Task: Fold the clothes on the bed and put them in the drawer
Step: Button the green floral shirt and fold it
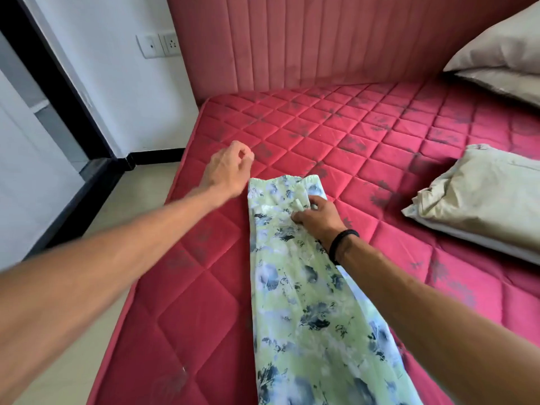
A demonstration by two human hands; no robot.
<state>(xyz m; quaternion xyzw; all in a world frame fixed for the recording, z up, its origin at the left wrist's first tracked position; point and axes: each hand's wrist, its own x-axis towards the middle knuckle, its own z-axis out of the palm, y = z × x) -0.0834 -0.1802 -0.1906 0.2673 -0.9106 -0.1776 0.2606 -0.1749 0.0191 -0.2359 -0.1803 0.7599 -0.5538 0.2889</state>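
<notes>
A long pale-green garment [304, 287] with blue floral print lies folded lengthwise on the red quilted mattress [380, 135], its elastic waistband at the far end. My right hand [315, 216] rests on the garment just below the waistband, and its fingers pinch a small pale tie or label there. My left hand [228, 168] hovers above the mattress just left of the waistband. Its fingers are loosely curled and hold nothing. A black band sits on my right wrist.
A beige pillow [479, 197] lies at the right, and another pillow [502, 51] leans near the red padded headboard [321, 39]. The mattress's left edge drops to a tiled floor [146, 194]. A white wall with sockets [160, 45] and a dark door frame stand at left.
</notes>
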